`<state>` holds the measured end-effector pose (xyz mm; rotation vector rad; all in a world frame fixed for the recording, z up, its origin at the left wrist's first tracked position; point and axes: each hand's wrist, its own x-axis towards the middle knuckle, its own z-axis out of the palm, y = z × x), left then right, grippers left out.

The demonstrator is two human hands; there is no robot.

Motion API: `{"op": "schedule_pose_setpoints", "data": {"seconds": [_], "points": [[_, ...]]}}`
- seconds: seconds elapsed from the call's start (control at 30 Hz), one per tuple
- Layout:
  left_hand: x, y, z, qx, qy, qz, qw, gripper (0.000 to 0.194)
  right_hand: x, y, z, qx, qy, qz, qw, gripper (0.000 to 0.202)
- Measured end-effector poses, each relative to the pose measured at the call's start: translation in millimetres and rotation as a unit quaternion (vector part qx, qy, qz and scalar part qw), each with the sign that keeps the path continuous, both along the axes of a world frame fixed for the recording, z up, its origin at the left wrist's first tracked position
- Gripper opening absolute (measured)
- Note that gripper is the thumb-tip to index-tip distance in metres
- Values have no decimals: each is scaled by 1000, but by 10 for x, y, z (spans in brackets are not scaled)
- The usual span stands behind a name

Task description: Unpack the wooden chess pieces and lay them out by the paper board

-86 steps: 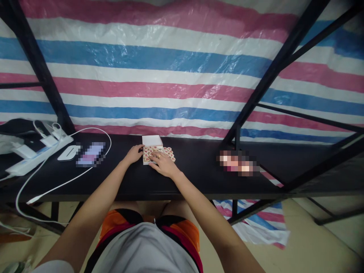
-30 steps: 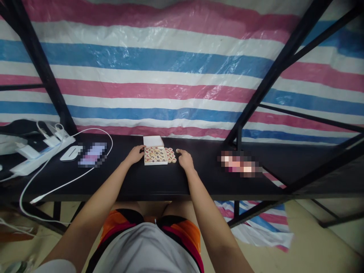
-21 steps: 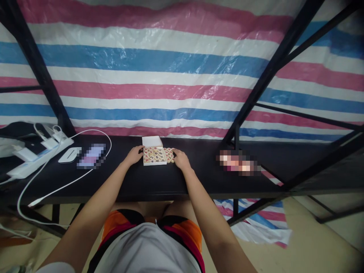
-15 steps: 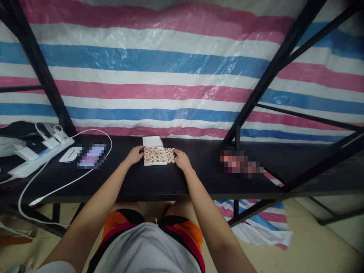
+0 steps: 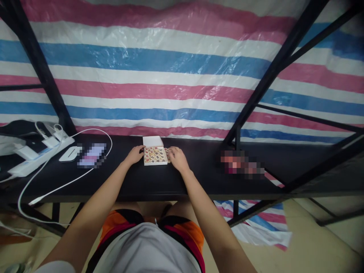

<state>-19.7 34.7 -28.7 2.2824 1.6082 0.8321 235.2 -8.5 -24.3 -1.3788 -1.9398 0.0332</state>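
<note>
A small white box (image 5: pixel 155 163) stands on the black table, packed with round xiangqi pieces (image 5: pixel 155 154) marked in red and black characters. Its white lid (image 5: pixel 152 141) is folded back behind it. At the box's left side is my left hand (image 5: pixel 134 155), thumb and fingertips against the edge, holding it. More loose pieces (image 5: pixel 168 159) lie right beside the box. Over these rests my right hand (image 5: pixel 178 158), its fingers bent and somewhat apart, hiding most of them. No piece shows lifted in it.
On the left are a white power strip (image 5: pixel 42 157) with chargers, a white cable (image 5: pixel 61 188), a flat white device (image 5: pixel 70 154) and a blurred phone-like object (image 5: pixel 92 155). A blurred reddish object (image 5: pixel 239 163) lies to the right. Black metal frame bars (image 5: pixel 256 91) and striped sheeting (image 5: pixel 153 87) surround the table (image 5: pixel 150 185).
My right hand has shifted left, from the right edge of the loose pieces to over them, close to the box. My left hand and the box have stayed in place.
</note>
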Motion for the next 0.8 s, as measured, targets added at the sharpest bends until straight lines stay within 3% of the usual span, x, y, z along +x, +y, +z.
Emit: {"op": "schedule_pose_setpoints", "data": {"seconds": [0.1, 0.2, 0.43, 0.6, 0.8], "points": [[10, -20, 19, -3, -3, -3, 1000, 43, -263, -153, 87, 34, -67, 130, 989, 34], [19, -41, 39, 1, -10, -3, 1000, 42, -429, -223, 102, 36, -115, 181, 976, 37], [23, -55, 66, -5, -9, -5, 1000, 42, -496, -85, 75, 17, -105, 117, 987, 48], [18, -30, 51, -5, -4, -3, 1000, 42, -521, -71, 62, -18, -128, 115, 985, 48], [19, -33, 66, -8, 2, -6, 1000, 42, -552, -100, 61, 18, -145, 115, 982, 49]]}}
